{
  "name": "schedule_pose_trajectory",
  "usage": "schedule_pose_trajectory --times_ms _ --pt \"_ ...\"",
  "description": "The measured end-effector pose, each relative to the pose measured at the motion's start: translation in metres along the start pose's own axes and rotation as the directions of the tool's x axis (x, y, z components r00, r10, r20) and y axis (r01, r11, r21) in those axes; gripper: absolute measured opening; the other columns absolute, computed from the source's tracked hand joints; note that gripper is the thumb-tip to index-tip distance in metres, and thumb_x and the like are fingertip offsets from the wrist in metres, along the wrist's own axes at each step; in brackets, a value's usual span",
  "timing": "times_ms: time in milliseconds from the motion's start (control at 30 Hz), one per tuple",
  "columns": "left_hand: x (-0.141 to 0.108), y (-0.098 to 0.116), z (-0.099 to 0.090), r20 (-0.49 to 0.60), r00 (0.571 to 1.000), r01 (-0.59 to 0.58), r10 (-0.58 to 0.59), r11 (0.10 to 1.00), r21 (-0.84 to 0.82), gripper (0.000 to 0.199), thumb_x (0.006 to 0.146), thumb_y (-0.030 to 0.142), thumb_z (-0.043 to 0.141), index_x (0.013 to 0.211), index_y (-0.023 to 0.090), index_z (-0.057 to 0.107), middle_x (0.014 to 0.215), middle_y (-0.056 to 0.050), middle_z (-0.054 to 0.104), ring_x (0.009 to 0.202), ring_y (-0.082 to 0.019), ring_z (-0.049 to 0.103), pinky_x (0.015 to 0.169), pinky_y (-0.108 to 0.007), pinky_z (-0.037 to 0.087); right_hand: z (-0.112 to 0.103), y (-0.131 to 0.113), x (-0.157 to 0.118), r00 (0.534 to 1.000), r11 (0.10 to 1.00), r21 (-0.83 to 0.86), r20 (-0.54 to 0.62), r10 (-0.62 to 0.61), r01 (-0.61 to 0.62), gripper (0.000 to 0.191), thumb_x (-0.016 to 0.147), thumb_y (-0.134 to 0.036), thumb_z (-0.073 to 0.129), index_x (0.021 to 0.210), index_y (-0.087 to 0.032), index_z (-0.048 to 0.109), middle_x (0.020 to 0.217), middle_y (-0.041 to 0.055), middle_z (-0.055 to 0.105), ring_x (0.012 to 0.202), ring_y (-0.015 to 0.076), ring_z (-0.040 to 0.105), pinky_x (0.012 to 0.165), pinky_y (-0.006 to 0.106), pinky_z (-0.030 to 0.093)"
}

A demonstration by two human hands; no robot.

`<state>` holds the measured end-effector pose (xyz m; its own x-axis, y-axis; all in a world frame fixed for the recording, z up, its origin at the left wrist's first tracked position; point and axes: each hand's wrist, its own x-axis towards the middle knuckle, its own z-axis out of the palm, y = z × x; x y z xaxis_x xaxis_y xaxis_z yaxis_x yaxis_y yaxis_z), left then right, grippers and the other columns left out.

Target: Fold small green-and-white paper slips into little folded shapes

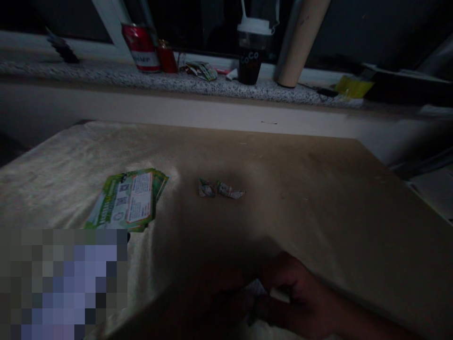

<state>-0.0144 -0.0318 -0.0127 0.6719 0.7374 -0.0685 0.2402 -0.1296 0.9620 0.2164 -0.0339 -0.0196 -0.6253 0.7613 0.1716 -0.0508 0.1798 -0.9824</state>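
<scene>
Head view: near centre, right hand (pixel 306 290), fingers pinched on a small paper piece (pixel 256 287); left hand (pixel 219 297) meeting it, grip too dark to tell. Beyond, on the table (pixel 318 189), two crumpled scraps (pixel 207 188); left, overlapping green printed cards (pixel 125 200). Far sill (pixel 102 78): red can (pixel 141 49), lidded cup (pixel 249 63).

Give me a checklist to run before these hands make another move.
1. Right hand on the pale paper: ok, fingers at it.
2. Left hand grip: cannot tell, deep shadow.
3. Small paper pieces apart from both hands: ok, on the table.
4. Leaflet stack squared: not ok, edges fanned.
5. Lighting on the hands: not ok, dim.
6. Cup off the table: ok, on the windowsill.
</scene>
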Motion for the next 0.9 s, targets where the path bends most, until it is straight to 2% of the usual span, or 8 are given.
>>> schedule_pose_trajectory --times_ms 167,300,400,500,667,833,900 --pt "-0.007 -0.008 0.000 -0.063 0.998 0.003 -0.001 1.000 0.025 0.030 0.108 0.045 0.060 0.106 0.023 0.080 0.091 -0.001 0.078 0.081 -0.018 0.069 0.075 -0.023 0.058 0.000 0.000 -0.002 0.999 0.999 -0.020 -0.007 0.032 -0.032 0.036 0.094 -0.030 0.082 0.068 -0.013 0.064 0.061 -0.0057 0.049 0.056 0.0072 0.047 0.054 0.019 0.037" --pt "-0.011 -0.014 0.001 -0.113 0.994 0.012 -0.002 0.996 0.088 0.034 0.106 0.050 0.061 0.098 0.021 0.078 0.083 -0.001 0.074 0.073 -0.016 0.065 0.065 -0.020 0.053 0.001 0.001 -0.002 0.999 0.999 -0.026 -0.024 0.043 -0.043 0.039 0.093 -0.033 0.083 0.066 -0.014 0.062 0.060 -0.0063 0.047 0.054 0.0073 0.043 0.053 0.019 0.037" --pt "-0.010 -0.013 0.000 -0.088 0.996 0.033 -0.024 0.994 0.105 0.036 0.106 0.050 0.060 0.099 0.020 0.079 0.084 -0.002 0.075 0.074 -0.017 0.066 0.065 -0.020 0.053 0.001 0.001 -0.001 0.999 0.999 -0.019 -0.015 0.049 -0.049 0.039 0.095 -0.036 0.081 0.067 -0.015 0.063 0.059 -0.0066 0.047 0.053 0.0069 0.043 0.051 0.018 0.036" --pt "-0.008 -0.007 -0.001 -0.097 0.995 0.008 0.001 0.995 0.096 0.033 0.106 0.048 0.060 0.100 0.021 0.079 0.089 -0.001 0.077 0.078 -0.017 0.069 0.069 -0.019 0.054 0.000 -0.001 -0.001 0.997 0.997 -0.024 -0.002 0.076 -0.076 0.039 0.098 -0.039 0.076 0.069 -0.015 0.064 0.058 -0.0065 0.048 0.052 0.0072 0.044 0.050 0.018 0.036" --pt "-0.004 -0.003 -0.001 -0.058 0.998 -0.026 0.032 0.993 0.112 0.037 0.109 0.045 0.055 0.094 0.021 0.079 0.082 0.000 0.076 0.074 -0.016 0.067 0.066 -0.019 0.054 -0.001 -0.004 0.000 0.997 0.996 -0.051 -0.011 0.078 -0.078 0.035 0.099 -0.032 0.073 0.069 -0.015 0.064 0.058 -0.0059 0.050 0.052 0.0074 0.043 0.051 0.019 0.035" --pt "-0.009 -0.017 0.000 -0.146 0.989 -0.009 0.029 0.991 0.136 0.025 0.105 0.043 0.064 0.109 0.024 0.080 0.098 -0.002 0.081 0.086 -0.019 0.074 0.076 -0.020 0.058 -0.001 -0.001 -0.002 0.996 0.995 -0.065 -0.025 0.081 -0.082 0.031 0.097 -0.027 0.075 0.070 -0.014 0.065 0.061 -0.0050 0.053 0.055 0.0075 0.047 0.053 0.018 0.037" --pt "-0.010 -0.020 0.001 -0.162 0.987 0.011 0.013 0.989 0.149 0.027 0.105 0.044 0.063 0.110 0.024 0.080 0.098 -0.003 0.082 0.086 -0.019 0.075 0.075 -0.021 0.058 -0.001 0.000 -0.002 0.997 0.996 -0.051 -0.029 0.071 -0.072 0.032 0.097 -0.027 0.076 0.070 -0.014 0.064 0.059 -0.0059 0.052 0.052 0.0063 0.045 0.051 0.017 0.036"
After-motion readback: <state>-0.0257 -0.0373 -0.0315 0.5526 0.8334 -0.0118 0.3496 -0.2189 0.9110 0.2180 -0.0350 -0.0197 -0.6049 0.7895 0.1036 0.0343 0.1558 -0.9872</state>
